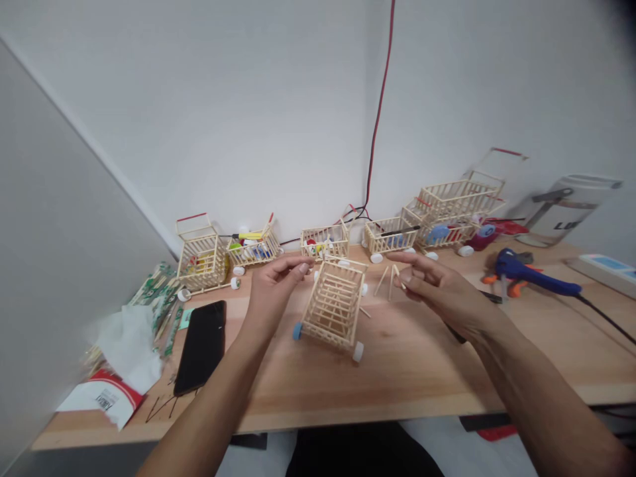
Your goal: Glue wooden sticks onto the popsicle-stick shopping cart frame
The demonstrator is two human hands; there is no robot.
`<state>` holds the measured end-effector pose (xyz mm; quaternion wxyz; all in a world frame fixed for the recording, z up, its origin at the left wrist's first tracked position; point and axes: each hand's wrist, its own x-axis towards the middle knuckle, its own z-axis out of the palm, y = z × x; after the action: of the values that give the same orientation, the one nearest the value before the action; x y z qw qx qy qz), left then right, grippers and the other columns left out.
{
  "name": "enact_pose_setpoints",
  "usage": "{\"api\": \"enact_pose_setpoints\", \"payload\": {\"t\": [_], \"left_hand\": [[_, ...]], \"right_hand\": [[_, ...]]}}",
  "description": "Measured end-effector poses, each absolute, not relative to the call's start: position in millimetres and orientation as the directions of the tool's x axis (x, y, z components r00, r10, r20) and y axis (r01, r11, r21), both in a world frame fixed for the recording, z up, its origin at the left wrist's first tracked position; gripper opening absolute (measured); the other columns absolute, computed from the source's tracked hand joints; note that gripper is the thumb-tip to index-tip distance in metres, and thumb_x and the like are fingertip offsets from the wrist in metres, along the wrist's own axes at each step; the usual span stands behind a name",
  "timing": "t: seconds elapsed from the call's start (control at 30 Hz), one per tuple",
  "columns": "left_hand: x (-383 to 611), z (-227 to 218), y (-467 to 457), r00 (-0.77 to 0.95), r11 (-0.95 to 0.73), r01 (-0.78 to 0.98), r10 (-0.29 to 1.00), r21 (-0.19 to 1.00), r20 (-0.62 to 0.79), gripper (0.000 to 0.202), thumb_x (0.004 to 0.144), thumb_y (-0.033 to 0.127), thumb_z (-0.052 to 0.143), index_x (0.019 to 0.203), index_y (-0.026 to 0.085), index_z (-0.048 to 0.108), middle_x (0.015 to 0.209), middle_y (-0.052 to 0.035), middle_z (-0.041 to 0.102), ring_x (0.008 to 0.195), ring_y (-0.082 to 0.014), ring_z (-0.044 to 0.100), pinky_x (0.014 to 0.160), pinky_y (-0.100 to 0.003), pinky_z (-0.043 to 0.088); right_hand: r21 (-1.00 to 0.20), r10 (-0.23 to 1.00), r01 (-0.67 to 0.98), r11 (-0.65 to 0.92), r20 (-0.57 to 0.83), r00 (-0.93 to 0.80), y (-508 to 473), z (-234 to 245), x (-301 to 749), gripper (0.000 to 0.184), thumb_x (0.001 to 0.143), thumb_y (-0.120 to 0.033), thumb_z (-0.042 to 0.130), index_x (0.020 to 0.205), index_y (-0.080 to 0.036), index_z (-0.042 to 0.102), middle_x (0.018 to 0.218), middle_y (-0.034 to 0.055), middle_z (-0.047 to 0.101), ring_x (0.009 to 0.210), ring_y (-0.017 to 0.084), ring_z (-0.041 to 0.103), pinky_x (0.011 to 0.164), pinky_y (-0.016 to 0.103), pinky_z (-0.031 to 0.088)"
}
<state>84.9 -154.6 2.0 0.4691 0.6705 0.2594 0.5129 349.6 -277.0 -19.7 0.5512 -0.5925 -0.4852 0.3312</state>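
A miniature shopping cart (334,305) built from wooden sticks stands tilted on the tabletop, with white and blue bottle-cap wheels. My left hand (275,285) is raised at its upper left corner, with the fingertips close to the top rim and nothing visible in them. My right hand (442,288) hovers to the right of the cart, its fingertips next to a small V of thin wooden sticks (389,280). Whether those sticks touch the fingers or rest apart from them, I cannot tell.
Several finished stick carts (450,215) line the back of the wooden table (397,358). A blue-and-orange glue gun (527,273) lies at the right, a black phone (201,348) at the left, near tissue and stick packets. A red-and-black cable runs up the wall.
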Motion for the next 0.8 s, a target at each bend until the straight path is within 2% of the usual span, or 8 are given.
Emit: {"api": "enact_pose_setpoints", "payload": {"t": [0.07, 0.17, 0.27, 0.37, 0.47, 0.6, 0.8], "left_hand": [[88, 4, -160, 0.352, -0.421, -0.136, 0.826, 0.897, 0.441, 0.01, 0.081, 0.026, 0.073, 0.089, 0.024, 0.08, 0.09, -0.003, 0.076, 0.084, -0.0151, 0.067, 0.078, -0.026, 0.052], [91, 8, -168, 0.377, -0.435, -0.14, 0.807, 0.889, 0.454, 0.009, 0.081, 0.025, 0.074, 0.087, 0.023, 0.08, 0.091, -0.0034, 0.077, 0.085, -0.0163, 0.068, 0.081, -0.028, 0.054], [92, 13, -179, 0.394, -0.473, -0.117, 0.785, 0.873, 0.478, 0.008, 0.082, 0.024, 0.073, 0.087, 0.023, 0.079, 0.091, -0.0036, 0.077, 0.085, -0.0175, 0.069, 0.083, -0.03, 0.054], [88, 13, -191, 0.393, -0.519, -0.071, 0.77, 0.852, 0.502, 0.008, 0.084, 0.024, 0.071, 0.086, 0.024, 0.079, 0.09, -0.0037, 0.076, 0.087, -0.0184, 0.069, 0.083, -0.031, 0.055], [76, 7, -199, 0.378, -0.555, -0.011, 0.768, 0.832, 0.517, 0.011, 0.087, 0.024, 0.068, 0.089, 0.024, 0.078, 0.091, -0.004, 0.075, 0.089, -0.0185, 0.068, 0.083, -0.03, 0.054], [57, -7, -205, 0.283, -0.528, 0.054, 0.822, 0.848, 0.494, 0.012, 0.089, 0.024, 0.066, 0.09, 0.024, 0.078, 0.093, -0.0043, 0.074, 0.09, -0.018, 0.067, 0.083, -0.029, 0.053], [46, -17, -202, 0.221, -0.473, 0.103, 0.869, 0.875, 0.443, 0.011, 0.087, 0.024, 0.068, 0.089, 0.023, 0.078, 0.093, -0.0044, 0.073, 0.091, -0.0178, 0.066, 0.081, -0.028, 0.052]], "right_hand": [[-0.967, 0.921, 0.236, 0.096, 0.176, 0.349, -274, -13, 344, 0.046, 0.081, -0.049, 0.071, 0.12, -0.025, 0.066, 0.077, -0.0001, 0.061, 0.065, 0.011, 0.047, 0.059, 0.025, 0.04], [-0.96, 0.87, 0.241, 0.144, 0.238, 0.431, -268, -5, 335, 0.038, 0.078, -0.046, 0.074, 0.109, -0.025, 0.068, 0.075, -0.0009, 0.062, 0.063, 0.011, 0.049, 0.058, 0.024, 0.041], [-0.951, 0.823, 0.2, 0.235, 0.304, 0.479, -259, -3, 330, 0.035, 0.072, -0.044, 0.078, 0.099, -0.024, 0.067, 0.081, 0.0011, 0.069, 0.072, 0.014, 0.06, 0.063, 0.025, 0.047], [-0.945, 0.804, 0.16, 0.286, 0.328, 0.497, -250, -6, 331, 0.031, 0.074, -0.042, 0.077, 0.096, -0.025, 0.065, 0.085, 0.0017, 0.071, 0.078, 0.015, 0.063, 0.065, 0.025, 0.048], [-0.955, 0.793, 0.125, 0.269, 0.293, 0.534, -244, -14, 336, 0.027, 0.076, -0.04, 0.076, 0.095, -0.025, 0.065, 0.083, 0.0002, 0.07, 0.073, 0.013, 0.061, 0.061, 0.023, 0.046], [-0.963, 0.783, 0.099, 0.252, 0.263, 0.563, -239, -30, 343, 0.028, 0.076, -0.042, 0.076, 0.094, -0.024, 0.065, 0.075, -0.0028, 0.065, 0.061, 0.01, 0.051, 0.055, 0.022, 0.04], [-0.972, 0.816, 0.135, 0.195, 0.237, 0.527, -234, -53, 349, 0.035, 0.079, -0.044, 0.073, 0.106, -0.021, 0.07, 0.07, -0.0032, 0.06, 0.058, 0.008, 0.046, 0.053, 0.022, 0.037]]}}
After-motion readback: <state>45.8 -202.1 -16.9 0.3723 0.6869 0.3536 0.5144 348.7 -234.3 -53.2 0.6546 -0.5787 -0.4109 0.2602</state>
